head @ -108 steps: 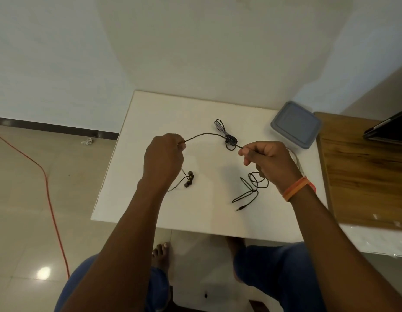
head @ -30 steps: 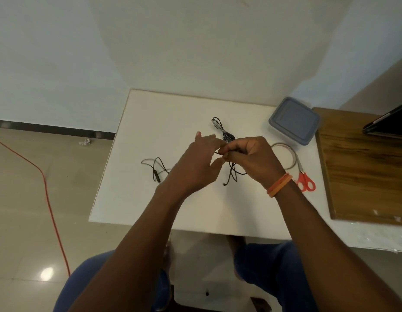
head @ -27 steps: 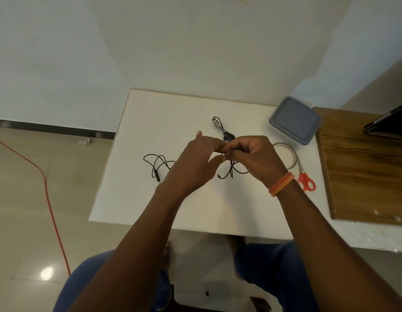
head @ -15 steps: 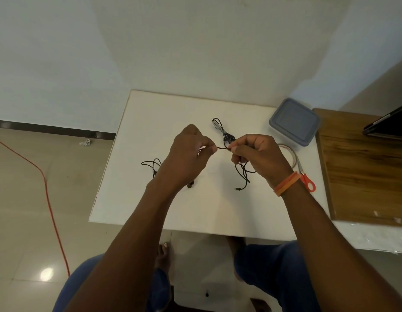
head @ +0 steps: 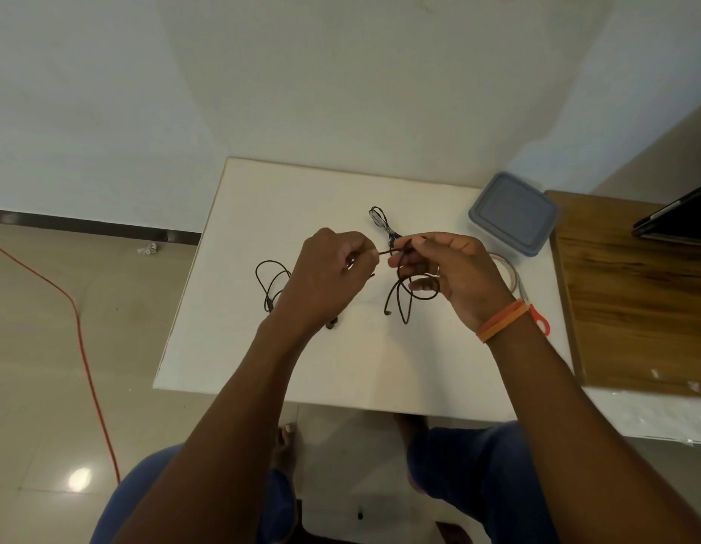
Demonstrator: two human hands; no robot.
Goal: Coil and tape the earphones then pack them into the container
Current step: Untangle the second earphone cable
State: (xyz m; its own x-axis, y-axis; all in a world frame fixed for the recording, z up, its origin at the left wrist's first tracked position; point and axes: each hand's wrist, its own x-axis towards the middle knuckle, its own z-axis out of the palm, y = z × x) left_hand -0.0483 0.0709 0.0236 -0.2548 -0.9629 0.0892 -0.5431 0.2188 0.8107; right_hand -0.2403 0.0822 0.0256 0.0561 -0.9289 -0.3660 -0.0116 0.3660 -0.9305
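Observation:
Black earphones [head: 403, 296] hang in loops below my right hand [head: 452, 274], which grips the coiled part. My left hand [head: 328, 274] pinches the same cable a short way to the left, with a taut bit between both hands. More of the cable [head: 271, 279] lies loose on the white table [head: 352, 371], left of my left hand. A second, bundled pair of earphones [head: 381, 222] lies just behind my hands. The grey lidded container [head: 513, 212] sits at the table's back right. A tape roll [head: 505, 268] lies partly hidden behind my right hand.
Red-handled scissors [head: 537, 316] lie next to the tape by my right wrist. A wooden surface [head: 635, 292] adjoins the table on the right, with a dark device [head: 678, 219] on it. An orange cord [head: 81, 339] runs across the floor at left.
My hands have drawn closer together again. The loops under my right hand have grown while the taut stretch of cable between the hands has shortened.

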